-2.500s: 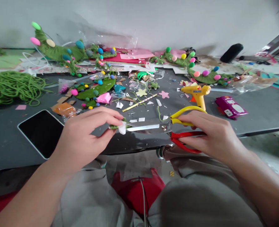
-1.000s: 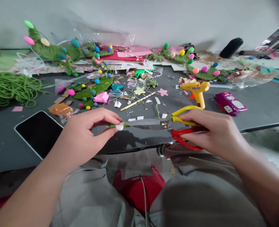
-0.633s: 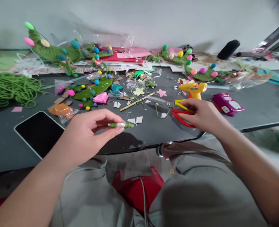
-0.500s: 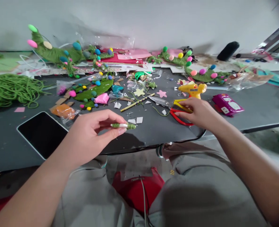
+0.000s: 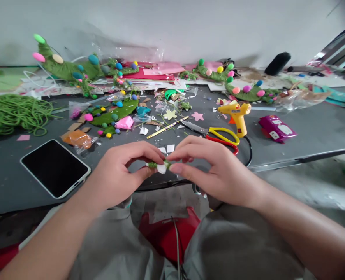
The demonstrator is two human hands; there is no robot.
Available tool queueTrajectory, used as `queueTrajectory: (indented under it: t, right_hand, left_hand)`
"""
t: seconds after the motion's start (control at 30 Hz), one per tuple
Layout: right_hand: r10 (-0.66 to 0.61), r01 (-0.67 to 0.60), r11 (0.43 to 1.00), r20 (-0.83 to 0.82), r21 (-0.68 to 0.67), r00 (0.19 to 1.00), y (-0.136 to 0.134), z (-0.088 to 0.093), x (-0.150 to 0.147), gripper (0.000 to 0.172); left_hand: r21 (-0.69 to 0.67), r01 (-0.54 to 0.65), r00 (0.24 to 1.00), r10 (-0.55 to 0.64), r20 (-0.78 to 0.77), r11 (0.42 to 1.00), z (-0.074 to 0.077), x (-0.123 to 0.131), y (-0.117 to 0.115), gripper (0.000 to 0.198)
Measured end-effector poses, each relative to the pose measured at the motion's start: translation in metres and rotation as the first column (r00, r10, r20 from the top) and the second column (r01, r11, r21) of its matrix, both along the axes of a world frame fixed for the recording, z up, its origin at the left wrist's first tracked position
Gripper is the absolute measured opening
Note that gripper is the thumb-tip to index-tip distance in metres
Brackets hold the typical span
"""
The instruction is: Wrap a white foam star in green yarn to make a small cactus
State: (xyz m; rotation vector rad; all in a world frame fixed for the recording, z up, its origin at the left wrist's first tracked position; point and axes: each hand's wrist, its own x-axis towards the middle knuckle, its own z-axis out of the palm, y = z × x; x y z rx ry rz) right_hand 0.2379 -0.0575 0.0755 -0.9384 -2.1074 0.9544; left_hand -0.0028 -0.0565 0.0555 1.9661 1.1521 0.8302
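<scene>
Between my two hands is a small green yarn-wrapped piece [image 5: 152, 165] with a white patch in its middle. My left hand [image 5: 121, 171] pinches its left part between thumb and fingers. The thumb and fingertips of my right hand [image 5: 212, 167] close on its right end, partly hiding it. Just beyond my right hand, scissors [image 5: 219, 135] with one yellow and one red handle lie on the table. A yellow glue gun [image 5: 237, 113] rests behind them. Small white cut pieces [image 5: 170, 148] lie right behind my fingertips.
A phone [image 5: 54, 167] lies left of my left hand, near an orange clay packet [image 5: 79, 139]. Green yarn [image 5: 17, 114] is heaped at the far left. A striped pencil [image 5: 166, 127] lies mid-table; a purple packet [image 5: 277, 128] sits right. Green wrapped shapes with coloured balls [image 5: 64, 64] line the back.
My right hand has let go of the scissors, which now lie on the table, and has come left to the green piece. My left hand has lowered slightly; the white patch shows more.
</scene>
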Motion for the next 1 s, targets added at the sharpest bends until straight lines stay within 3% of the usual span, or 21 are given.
queueTrajectory:
  t: [0.2,0.37,0.47,0.6,0.73,0.83,0.93,1.0]
  right_hand:
    - [0.05,-0.047,0.998,0.065,-0.049,0.997,0.005,-0.006,-0.014,0.008]
    - [0.064,-0.065,0.998,0.171,0.0,0.983,0.002,-0.008,-0.022,0.012]
    - [-0.025,0.032,0.999,0.172,-0.043,0.985,0.006,-0.011,-0.024,0.018]
    - [-0.188,0.2,0.973,0.112,-0.113,0.976,0.032,-0.02,-0.015,0.039]
    - [-0.407,0.406,0.913,0.042,0.041,0.912,0.07,-0.027,0.006,0.049]
    - [-0.563,0.567,0.819,-0.07,0.085,0.824,0.091,-0.027,0.026,0.038]
    - [-0.609,0.627,0.775,-0.176,0.08,0.774,0.098,-0.025,0.04,0.021]
    - [-0.617,0.638,0.766,-0.184,0.083,0.765,0.097,-0.024,0.043,0.022]
  left_hand:
    - [-0.051,0.002,0.998,-0.005,-0.068,0.999,-0.001,-0.002,-0.001,0.024]
    - [-0.063,0.019,0.992,-0.027,-0.125,0.998,-0.003,-0.006,-0.001,0.022]
    - [-0.061,0.016,0.991,-0.024,-0.132,0.998,-0.002,-0.008,-0.002,0.02]
    - [-0.053,0.023,0.991,-0.03,-0.133,0.998,-0.001,-0.008,-0.004,0.015]
    - [-0.043,0.028,0.979,-0.036,-0.199,0.999,-0.001,-0.012,-0.009,0.013]
    - [-0.059,0.018,0.961,-0.033,-0.274,0.998,0.001,-0.022,-0.014,0.011]
    - [-0.039,-0.02,0.959,0.008,-0.283,0.999,0.003,-0.033,-0.017,0.01]
    - [-0.018,-0.052,0.963,0.045,-0.264,0.999,0.005,-0.039,-0.019,0.013]
